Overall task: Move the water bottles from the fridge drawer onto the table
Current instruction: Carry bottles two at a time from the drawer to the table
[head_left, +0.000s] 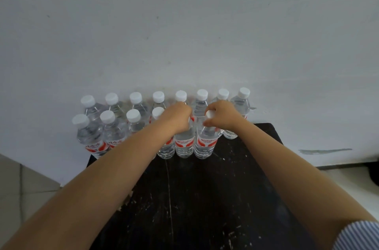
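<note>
- Water bottles [114, 126] stand upright in two rows at the far edge of the black table [205, 198], close to the white wall [184, 24]; all have white caps, and the near ones show red and white labels
- Far row runs the table's width, eight caps showing; the near row fills the left and middle
- Left hand [178, 118] curls over the top of a near-row bottle [184, 145] in the middle, hiding its cap
- Right hand [221, 115] grips the neck of the next bottle to the right [205, 145], fingers and thumb round its white cap; this bottle stands on the table at the right end of the near row
- Table top is dark and scratched with pale marks
- Striped sleeve [361, 235] shows at the near right corner
- Pale tiled floor [24, 184] lies to the left of the table
</note>
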